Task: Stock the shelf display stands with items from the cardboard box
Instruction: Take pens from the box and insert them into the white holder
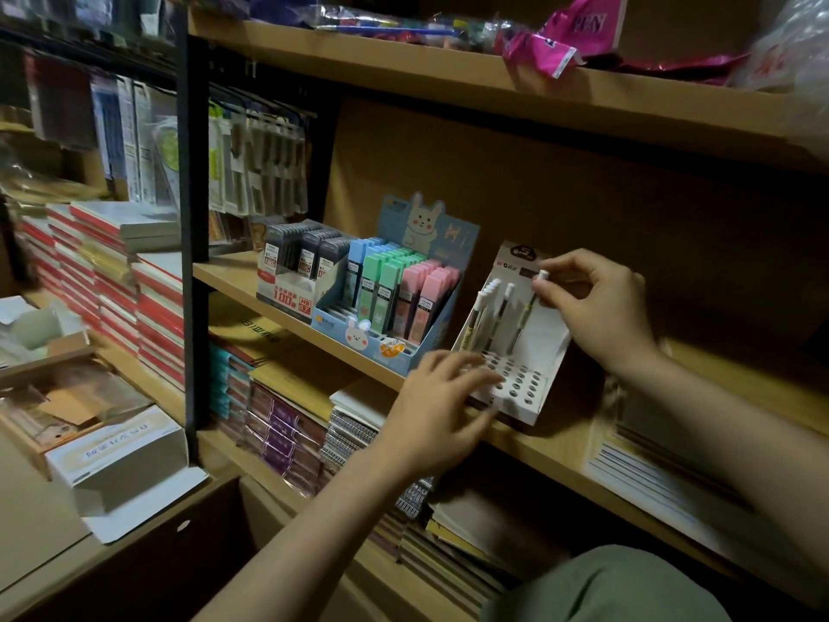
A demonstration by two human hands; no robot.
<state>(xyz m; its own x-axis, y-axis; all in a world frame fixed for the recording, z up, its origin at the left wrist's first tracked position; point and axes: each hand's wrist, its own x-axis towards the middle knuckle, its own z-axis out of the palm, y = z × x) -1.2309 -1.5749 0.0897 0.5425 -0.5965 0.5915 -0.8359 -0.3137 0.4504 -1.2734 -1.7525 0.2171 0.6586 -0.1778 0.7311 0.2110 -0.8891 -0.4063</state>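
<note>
Dim wooden shelf (pixel 278 303) boards carry glossy cardboard packs. At the shelf's front edge sits a white cardboard pen stand (pixel 516 352), its sloped base punched with round holes, several slim white-capped pens upright in the back rows. The right hand (pixel 592 303) pinches one pen (pixel 529 307) by its cap. The left hand (pixel 442 406), fingers spread, rests against the stand's front left corner.

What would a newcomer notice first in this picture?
First, the right hand pinching a white-capped pen over the white stand on the middle shelf, with the left hand resting on the stand's front. Left of it stands a blue rabbit display of pastel cases.
</note>
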